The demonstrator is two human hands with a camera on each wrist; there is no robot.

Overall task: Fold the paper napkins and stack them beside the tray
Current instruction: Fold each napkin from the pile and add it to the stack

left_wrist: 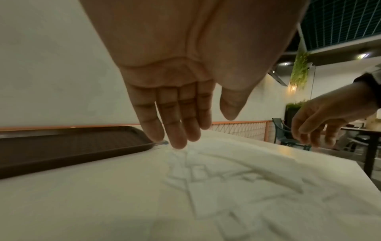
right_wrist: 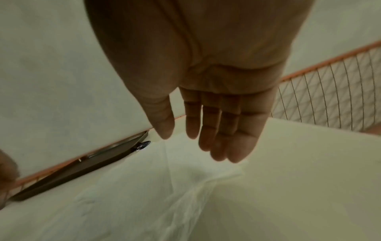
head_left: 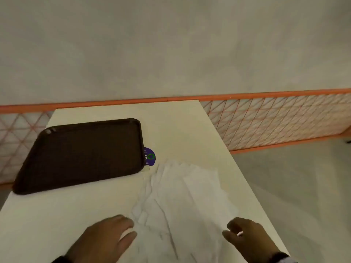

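Paper napkins point(head_left: 182, 202): white, thin, creased, unfolded, spread flat in a loose overlapping pile on the counter point(head_left: 76, 221), right of the tray point(head_left: 79, 152). Tray: dark brown, rectangular, rounded corners, textured floor, lying flat at the counter's left, its near right corner close to the napkins' far edge.

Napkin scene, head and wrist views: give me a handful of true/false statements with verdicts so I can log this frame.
1. The tray holds a stack of folded napkins. False: nothing lies on it.
2. The paper napkins lie spread, creased and unfolded on the table. True.
3. The left hand grips the tray's rim. False: it is open at the napkins' near left edge, apart from the tray.
4. The right hand is at the napkins' near right edge. True.
5. A purple round sticker shows at the tray's right edge. True.
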